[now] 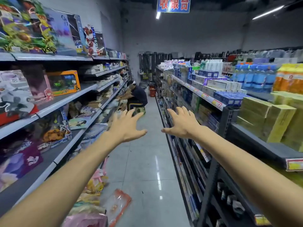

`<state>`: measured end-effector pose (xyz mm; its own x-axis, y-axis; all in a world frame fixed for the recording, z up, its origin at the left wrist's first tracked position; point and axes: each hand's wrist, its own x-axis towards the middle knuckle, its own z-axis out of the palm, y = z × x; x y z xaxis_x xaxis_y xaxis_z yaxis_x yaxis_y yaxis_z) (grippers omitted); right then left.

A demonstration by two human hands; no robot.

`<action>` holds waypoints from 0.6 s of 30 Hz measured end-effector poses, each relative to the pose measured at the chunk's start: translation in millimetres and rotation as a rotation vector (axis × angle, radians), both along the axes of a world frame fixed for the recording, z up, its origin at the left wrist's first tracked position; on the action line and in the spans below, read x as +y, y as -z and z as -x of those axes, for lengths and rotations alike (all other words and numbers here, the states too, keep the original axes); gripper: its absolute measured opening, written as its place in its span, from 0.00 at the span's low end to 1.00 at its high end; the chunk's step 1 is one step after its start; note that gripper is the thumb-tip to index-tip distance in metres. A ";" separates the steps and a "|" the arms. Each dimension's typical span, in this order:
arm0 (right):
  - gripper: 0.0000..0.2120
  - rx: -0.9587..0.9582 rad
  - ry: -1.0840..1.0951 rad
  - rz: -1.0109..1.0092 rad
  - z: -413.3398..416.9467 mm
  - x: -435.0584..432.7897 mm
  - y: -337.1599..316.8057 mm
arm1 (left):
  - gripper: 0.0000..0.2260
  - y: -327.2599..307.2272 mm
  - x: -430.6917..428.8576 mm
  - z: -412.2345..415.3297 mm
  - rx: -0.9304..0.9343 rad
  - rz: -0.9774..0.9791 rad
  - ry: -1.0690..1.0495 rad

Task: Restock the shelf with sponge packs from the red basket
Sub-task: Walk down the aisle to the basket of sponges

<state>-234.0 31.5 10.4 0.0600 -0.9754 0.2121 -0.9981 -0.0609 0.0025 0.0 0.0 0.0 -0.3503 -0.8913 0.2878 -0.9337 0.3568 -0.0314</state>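
Observation:
I stand in a shop aisle with both arms stretched forward. My left hand [127, 126] hovers palm down over the aisle floor, fingers spread, holding nothing. My right hand [182, 122] is beside it, also palm down with fingers apart and holding nothing. A red basket or bucket [152, 91] stands on the floor at the far end of the aisle, too small to show its contents. No sponge packs are recognisable in view.
Toy boxes fill the shelves on the left [65, 99]; boxed goods, bottles and yellow cartons fill the shelves on the right [205, 95]. A person [137, 97] sits on a low stool far down the aisle. Plastic bags [114, 205] lie on the floor at lower left.

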 end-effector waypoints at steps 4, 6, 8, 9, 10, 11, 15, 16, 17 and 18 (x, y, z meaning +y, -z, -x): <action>0.47 -0.002 0.018 -0.009 21.1 -43.8 20.2 | 0.39 16.6 -39.0 24.1 -0.014 -0.059 -0.027; 0.48 -0.038 0.015 -0.049 27.9 -64.2 35.6 | 0.39 27.2 -57.6 33.2 -0.016 -0.076 -0.020; 0.48 -0.050 0.008 -0.072 34.0 -84.6 47.5 | 0.38 36.5 -76.9 37.7 -0.014 -0.088 -0.018; 0.47 -0.062 -0.001 -0.070 36.8 -95.3 54.6 | 0.38 43.7 -87.1 39.1 -0.009 -0.092 -0.015; 0.47 -0.076 -0.009 -0.070 39.2 -105.9 61.8 | 0.38 51.7 -97.0 39.9 -0.002 -0.100 -0.015; 0.46 -0.093 -0.018 -0.070 41.3 -116.2 68.6 | 0.38 59.9 -107.1 40.4 0.005 -0.099 -0.014; 0.47 -0.133 -0.039 -0.110 47.0 -158.3 98.3 | 0.37 94.8 -150.0 35.0 0.003 -0.111 -0.017; 0.47 -0.127 -0.039 -0.119 47.5 -172.0 106.8 | 0.37 103.7 -162.9 33.0 -0.007 -0.121 -0.023; 0.47 -0.124 -0.044 -0.127 47.7 -186.8 116.0 | 0.37 113.6 -178.0 30.4 -0.010 -0.130 -0.024; 0.47 -0.125 -0.046 -0.141 47.3 -201.8 124.8 | 0.37 123.1 -193.6 27.5 -0.013 -0.147 -0.028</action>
<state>-281.3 -170.3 -114.4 0.0868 -0.9929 0.0817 -0.9863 -0.0972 -0.1330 -27.5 -193.6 -123.1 -0.3273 -0.9331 0.1492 -0.9433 0.3320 0.0069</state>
